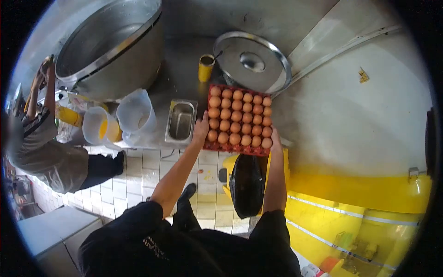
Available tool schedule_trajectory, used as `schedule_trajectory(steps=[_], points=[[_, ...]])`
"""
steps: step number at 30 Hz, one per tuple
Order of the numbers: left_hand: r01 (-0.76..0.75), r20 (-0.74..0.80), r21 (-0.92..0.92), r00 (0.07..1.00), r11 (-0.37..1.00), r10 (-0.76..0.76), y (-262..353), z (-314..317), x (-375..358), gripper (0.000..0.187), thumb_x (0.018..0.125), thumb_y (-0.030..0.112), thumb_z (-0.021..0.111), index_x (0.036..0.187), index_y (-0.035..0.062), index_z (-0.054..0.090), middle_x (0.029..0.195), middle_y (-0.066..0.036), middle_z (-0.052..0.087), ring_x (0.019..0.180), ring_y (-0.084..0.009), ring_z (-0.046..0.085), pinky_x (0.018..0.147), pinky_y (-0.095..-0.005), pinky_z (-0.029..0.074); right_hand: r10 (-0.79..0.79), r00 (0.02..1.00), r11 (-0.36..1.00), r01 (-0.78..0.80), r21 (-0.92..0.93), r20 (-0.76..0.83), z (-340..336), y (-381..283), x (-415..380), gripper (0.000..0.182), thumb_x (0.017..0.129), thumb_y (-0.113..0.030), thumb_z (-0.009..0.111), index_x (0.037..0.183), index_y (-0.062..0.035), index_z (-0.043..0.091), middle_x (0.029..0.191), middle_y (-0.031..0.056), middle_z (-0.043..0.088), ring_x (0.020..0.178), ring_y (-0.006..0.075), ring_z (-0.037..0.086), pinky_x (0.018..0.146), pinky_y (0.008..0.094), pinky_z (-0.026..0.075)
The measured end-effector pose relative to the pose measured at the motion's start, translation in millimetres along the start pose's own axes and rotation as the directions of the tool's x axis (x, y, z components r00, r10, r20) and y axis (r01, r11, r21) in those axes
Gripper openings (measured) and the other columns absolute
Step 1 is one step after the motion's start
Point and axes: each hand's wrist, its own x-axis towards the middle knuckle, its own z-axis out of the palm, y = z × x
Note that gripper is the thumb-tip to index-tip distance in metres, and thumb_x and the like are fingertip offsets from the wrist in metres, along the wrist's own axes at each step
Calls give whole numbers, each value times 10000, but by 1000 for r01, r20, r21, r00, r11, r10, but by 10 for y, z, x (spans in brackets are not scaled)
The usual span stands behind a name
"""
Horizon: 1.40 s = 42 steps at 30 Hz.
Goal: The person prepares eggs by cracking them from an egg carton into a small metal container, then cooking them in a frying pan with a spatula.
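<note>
A red tray [213,147] full of brown eggs [236,117] is held between my two hands at the counter's front edge. My left hand [201,128] grips its left side, and my right hand [276,140] grips its right side. Just left of the tray lies an empty steel pan [181,121]. Behind the eggs are a yellow can [206,69] with a utensil in it and a round steel lid [265,51].
A huge steel pot [120,69] and two plastic jugs [136,113], [98,124] stand on the left of the counter [177,60]. Another person [50,157] is at far left. A yellow bin with a black liner [247,189] stands below the tray.
</note>
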Motion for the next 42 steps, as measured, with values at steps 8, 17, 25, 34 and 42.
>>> schedule_trajectory(steps=[8, 17, 25, 34, 42], points=[[-134, -1, -147, 991, 980, 136, 141, 90, -181, 673, 952, 498, 329, 1219, -99, 492, 1247, -306, 502, 1200, -436, 451, 999, -451, 352, -178, 931, 969, 108, -224, -319, 375, -280, -875, 500, 953, -407, 465, 1231, 9, 495, 1157, 118, 583, 949, 217, 580, 815, 345, 469], [-394, -112, -242, 919, 887, 378, -637, -1040, -1651, 223, 917, 200, 577, 1043, 17, 555, 899, -73, 592, 804, -181, 597, 708, -296, 466, -704, 460, -141, 656, -741, 541, 1974, 8, -1832, 264, 804, -160, 650, 1053, -97, 590, 1104, 106, 529, 971, 327, 549, 771, 428, 461], [-118, 12, -388, 991, 914, 133, -622, -1539, -600, 404, 848, 367, 671, 993, 16, 534, 887, -77, 611, 680, -144, 629, 553, -273, 493, -380, 633, -418, 533, -736, 674, 2264, -14, -1610, 299, 832, -36, 484, 1085, -100, 631, 1183, 154, 478, 1102, 311, 493, 880, 411, 465], [-154, 436, -312, 854, 938, 285, -646, -1504, 110, 251, 836, 168, 666, 908, -43, 549, 816, -78, 577, 689, -170, 596, 523, -327, 577, -129, 662, -508, 595, -623, 738, 2397, -247, -1766, 288, 840, -23, 524, 1118, -88, 553, 1211, 114, 502, 1048, 334, 555, 849, 426, 484], [-77, 491, -411, 821, 908, 292, -705, -2114, -336, 151, 893, 71, 597, 854, 55, 452, 831, -14, 477, 816, -138, 587, 606, -320, 579, -699, 687, 558, 699, -448, 201, 2512, 322, -2221, 381, 883, -134, 547, 1248, -99, 443, 1204, 73, 510, 952, 281, 586, 806, 404, 490]])
